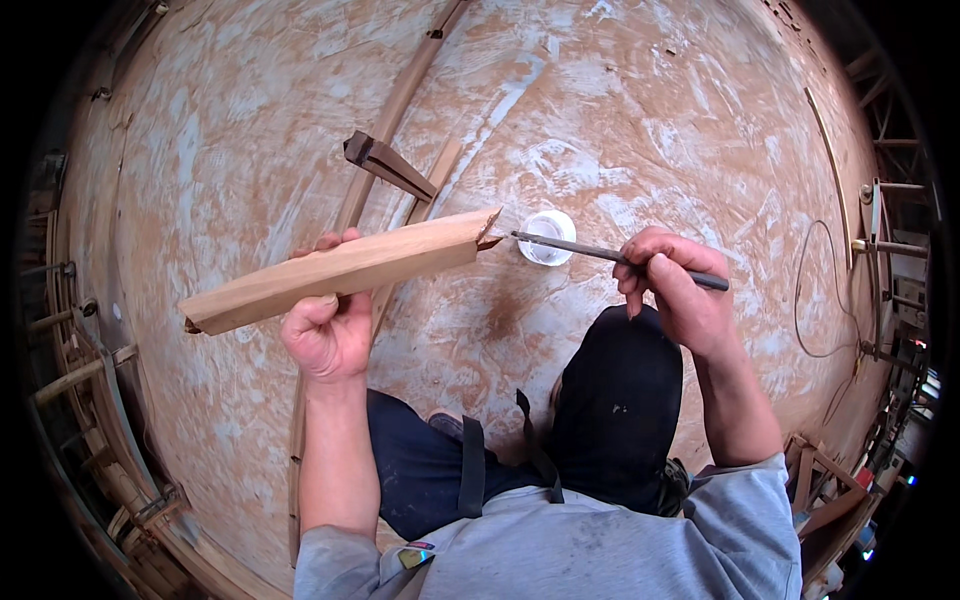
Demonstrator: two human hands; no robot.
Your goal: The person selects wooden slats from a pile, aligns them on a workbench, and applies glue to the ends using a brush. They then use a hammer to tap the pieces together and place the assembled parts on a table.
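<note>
My left hand grips a long, light wooden block around its middle and holds it level above the floor. The block's right end is cut into a notched joint. My right hand holds a thin dark brush like a pen. Its tip points left and sits just beside the notched end. A small white pot stands on the floor right behind the brush tip.
The floor is a worn wooden board smeared with white. A dark wedge-shaped wooden piece lies on long curved strips beyond the block. Wooden frames line the left rim; a cable runs at the right.
</note>
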